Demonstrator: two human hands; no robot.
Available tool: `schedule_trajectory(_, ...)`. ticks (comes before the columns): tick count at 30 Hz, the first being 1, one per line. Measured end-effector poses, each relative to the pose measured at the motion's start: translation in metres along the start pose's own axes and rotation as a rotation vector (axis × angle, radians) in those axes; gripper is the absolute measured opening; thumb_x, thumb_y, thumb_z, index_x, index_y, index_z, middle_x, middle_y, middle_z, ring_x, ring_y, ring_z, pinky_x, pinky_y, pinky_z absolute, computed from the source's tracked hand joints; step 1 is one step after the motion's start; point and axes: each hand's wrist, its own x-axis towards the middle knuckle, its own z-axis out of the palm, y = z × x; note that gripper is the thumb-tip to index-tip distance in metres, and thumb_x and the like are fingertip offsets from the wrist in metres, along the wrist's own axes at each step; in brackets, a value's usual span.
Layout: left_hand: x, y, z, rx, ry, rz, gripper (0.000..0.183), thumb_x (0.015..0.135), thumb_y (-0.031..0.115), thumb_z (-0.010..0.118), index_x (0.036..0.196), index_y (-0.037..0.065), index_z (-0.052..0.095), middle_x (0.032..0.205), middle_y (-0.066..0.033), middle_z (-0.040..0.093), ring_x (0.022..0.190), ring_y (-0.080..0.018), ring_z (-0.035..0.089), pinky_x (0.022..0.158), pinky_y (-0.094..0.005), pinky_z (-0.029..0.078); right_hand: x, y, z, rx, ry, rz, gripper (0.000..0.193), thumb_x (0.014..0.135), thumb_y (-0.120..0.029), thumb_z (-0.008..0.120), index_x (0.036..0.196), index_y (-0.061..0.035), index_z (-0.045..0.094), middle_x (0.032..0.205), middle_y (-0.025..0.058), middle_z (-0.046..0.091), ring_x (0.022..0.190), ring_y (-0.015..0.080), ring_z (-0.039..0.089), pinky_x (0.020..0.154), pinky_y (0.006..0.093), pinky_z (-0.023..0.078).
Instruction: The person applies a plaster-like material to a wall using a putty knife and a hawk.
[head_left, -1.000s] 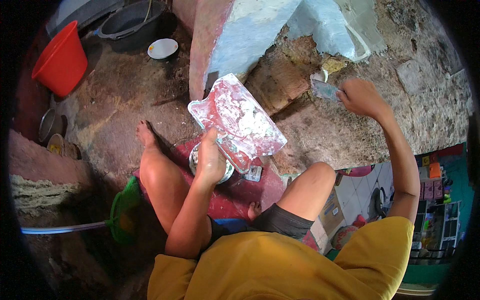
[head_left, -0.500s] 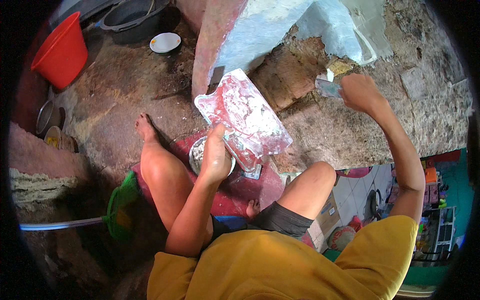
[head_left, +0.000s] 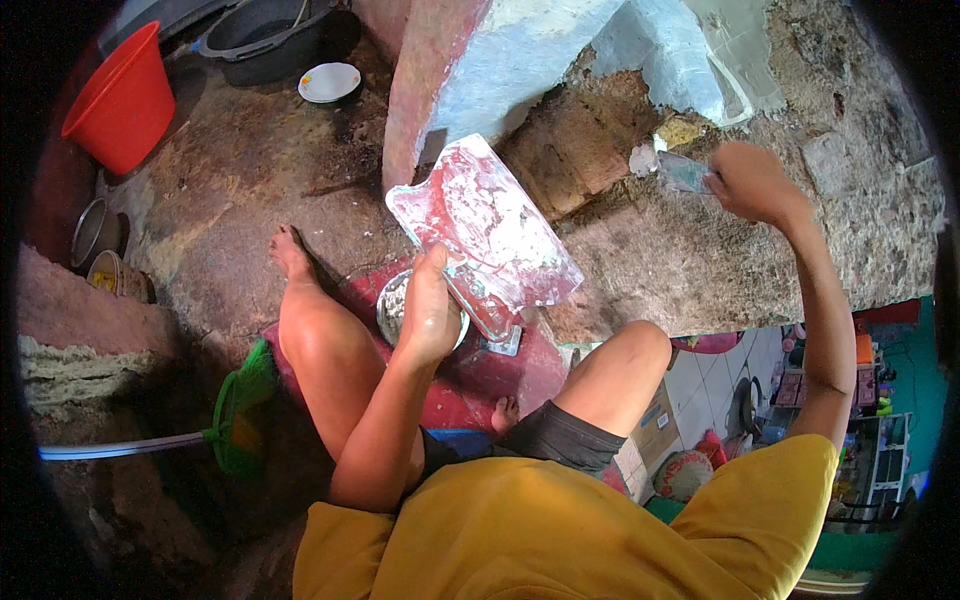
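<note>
My left hand (head_left: 430, 315) is closed round the handle of a red plastering board (head_left: 500, 215), its face smeared with wet white plaster. Below the board, partly covered by it and my hand, stands a round tub (head_left: 392, 308) of lumpy pale plaster. Out to the right, my right hand (head_left: 757, 185) grips a flat putty knife (head_left: 685, 173), blade pointing left. The blade's tip lies beside a pale dab of plaster (head_left: 643, 160) on the rough, crumbling wall surface, just below a yellowish patch (head_left: 680, 131).
A red bucket (head_left: 122, 100), a black basin (head_left: 265, 45) and a white plate (head_left: 329, 83) stand at the far left. A green net (head_left: 240, 410) on a pole is near my left leg. A small flat packet (head_left: 503, 342) lies by the tub. Household things crowd the lower right.
My right hand and the putty knife have shifted right, uncovering the pale dab left of the blade. My left hand and the board are nearly still.
</note>
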Motion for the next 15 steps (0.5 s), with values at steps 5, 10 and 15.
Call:
schedule_trajectory(5,0.003,-0.002,-0.006,-0.069,0.013,-0.015,0.042,0.083,0.019,0.047,0.12,-0.001,0.048,0.112,-0.0143,0.058,0.103,-0.028,0.057,0.095,-0.041,0.042,0.001,-0.016,0.009,0.01,0.051,-0.081,0.025,0.08,-0.021,0.058,0.071,0.0019,0.061,0.073,0.0218,0.061,0.071,0.0413,0.059,0.065,0.0501,0.046)
schedule_trajectory(10,0.005,-0.005,-0.007,0.01,-0.03,0.004,0.04,0.089,0.023,0.042,0.121,-0.001,0.047,0.115,-0.0148,0.057,0.105,-0.0287,0.056,0.096,-0.0416,0.041,0.019,-0.033,0.019,-0.007,0.036,-0.047,0.021,0.078,-0.017,0.057,0.071,0.0021,0.061,0.072,0.0228,0.061,0.073,0.0406,0.061,0.066,0.0481,0.049)
schedule_trajectory(15,-0.001,0.0,-0.001,0.033,-0.025,0.004,0.04,0.092,0.024,0.039,0.121,-0.001,0.047,0.117,-0.015,0.057,0.107,-0.0285,0.055,0.097,-0.0419,0.041,0.031,-0.036,0.015,-0.069,-0.04,-0.058,0.018,0.077,-0.013,0.055,0.074,0.0025,0.062,0.075,0.0225,0.063,0.076,0.0403,0.063,0.067,0.0475,0.05)
